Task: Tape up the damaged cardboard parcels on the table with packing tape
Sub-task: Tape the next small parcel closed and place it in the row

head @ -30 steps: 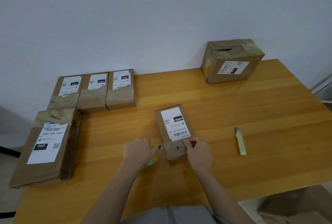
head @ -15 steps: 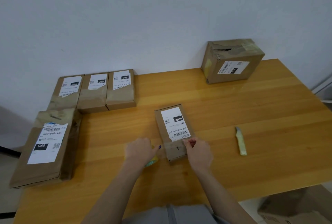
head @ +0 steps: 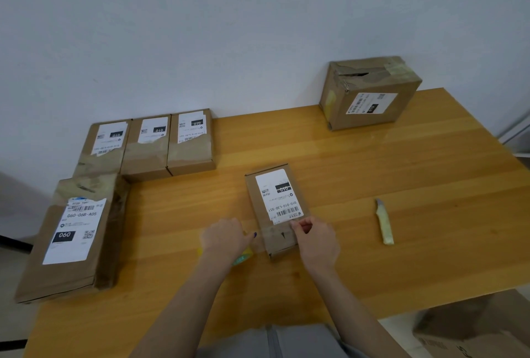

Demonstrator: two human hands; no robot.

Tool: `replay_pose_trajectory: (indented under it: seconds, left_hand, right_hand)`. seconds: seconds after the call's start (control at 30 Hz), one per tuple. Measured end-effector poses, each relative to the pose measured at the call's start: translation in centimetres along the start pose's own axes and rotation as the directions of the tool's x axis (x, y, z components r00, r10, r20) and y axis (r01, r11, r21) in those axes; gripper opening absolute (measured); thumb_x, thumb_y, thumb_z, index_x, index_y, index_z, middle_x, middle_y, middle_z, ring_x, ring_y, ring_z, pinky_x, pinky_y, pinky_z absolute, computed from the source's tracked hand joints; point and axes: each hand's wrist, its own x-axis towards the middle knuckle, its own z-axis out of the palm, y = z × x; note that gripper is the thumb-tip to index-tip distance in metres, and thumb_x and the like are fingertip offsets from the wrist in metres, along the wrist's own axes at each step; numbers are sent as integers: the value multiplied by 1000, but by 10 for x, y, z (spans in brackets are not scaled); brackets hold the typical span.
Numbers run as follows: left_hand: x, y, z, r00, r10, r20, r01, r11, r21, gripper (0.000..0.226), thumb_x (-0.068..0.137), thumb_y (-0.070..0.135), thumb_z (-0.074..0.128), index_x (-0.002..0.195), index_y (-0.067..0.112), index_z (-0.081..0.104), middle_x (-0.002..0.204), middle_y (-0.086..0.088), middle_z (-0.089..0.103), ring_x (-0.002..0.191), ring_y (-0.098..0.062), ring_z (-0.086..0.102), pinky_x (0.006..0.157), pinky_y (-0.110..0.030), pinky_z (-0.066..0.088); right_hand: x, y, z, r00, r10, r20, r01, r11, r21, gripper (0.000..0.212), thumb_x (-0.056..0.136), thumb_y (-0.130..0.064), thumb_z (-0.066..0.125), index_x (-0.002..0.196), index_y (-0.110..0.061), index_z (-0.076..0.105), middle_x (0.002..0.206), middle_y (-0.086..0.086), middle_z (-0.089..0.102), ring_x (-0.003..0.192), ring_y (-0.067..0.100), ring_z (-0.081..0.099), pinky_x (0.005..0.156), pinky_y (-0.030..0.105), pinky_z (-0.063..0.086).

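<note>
A small flat cardboard parcel [head: 276, 205] with a white label lies in the middle of the table [head: 372, 174]. My left hand [head: 223, 238] grips a roll of packing tape [head: 242, 257] just left of the parcel; only a yellow-green edge of the roll shows under the hand. A clear strip of tape [head: 269, 232] stretches from the roll across the parcel's near end. My right hand [head: 315, 240] pinches the strip's free end at the parcel's right edge.
Three small labelled parcels [head: 149, 145] stand in a row at the back left. A larger parcel [head: 71, 237] lies at the left edge. A torn box [head: 370, 93] sits back right. A yellow utility knife [head: 384, 221] lies right of my hands. Another carton [head: 473, 329] is on the floor.
Almost nothing has moved. Both hands stay at the parcel's near end with the tape stretched between them.
</note>
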Motion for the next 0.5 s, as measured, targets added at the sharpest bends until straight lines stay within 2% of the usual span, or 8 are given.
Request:
replay_pose_trajectory:
  seconds: [0.1, 0.2, 0.3, 0.4, 0.5]
  left_hand:
    - [1, 2, -1, 1000, -12, 7, 12, 1000, 4, 45, 93, 59, 41, 81, 17, 52, 77, 2, 56, 75, -17, 57, 62, -24, 45]
    - [1, 4, -1, 1000, -23, 13, 23, 1000, 12, 45, 93, 59, 42, 83, 17, 53, 79, 2, 57, 77, -17, 58, 63, -24, 44]
    - [1, 6, -2, 1000, -21, -13, 21, 1000, -8, 45, 92, 58, 44, 103, 16, 57, 93, 1, 63, 85, -18, 61, 62, -25, 42]
    - [1, 6, 3, 997, 32, -71, -37, 996, -77, 50, 92, 53, 47, 131, 23, 38, 100, -1, 64, 90, -21, 63, 61, -28, 43]
    - [-1, 7, 5, 984, 149, -97, -155, 986, -62, 65, 95, 49, 44, 149, 38, 9, 111, -4, 60, 96, -25, 62, 69, -33, 49]
  right_hand:
    - [0, 3, 0, 1000, -11, -4, 11, 999, 42, 21, 87, -50, 63, 83, -29, 62, 89, -8, 60, 85, 11, 57, 73, 34, 54]
    - [-1, 5, -4, 1000, 12, -25, -10, 995, 100, 31, 83, -50, 67, 92, -22, 56, 96, -6, 50, 85, 11, 51, 70, 29, 47]
    - [0, 7, -9, 999, 36, -19, -33, 985, 172, 44, 79, -48, 72, 94, -17, 44, 95, -3, 49, 84, 14, 49, 66, 29, 41]
    - [3, 10, -13, 999, -38, -4, 38, 991, 127, 35, 83, -43, 70, 93, -16, 48, 97, -2, 53, 89, 16, 51, 69, 26, 40]
    - [7, -3, -9, 978, -170, -124, 169, 985, -20, 39, 90, -48, 57, 106, -13, 54, 105, 0, 53, 103, 21, 49, 86, 30, 40]
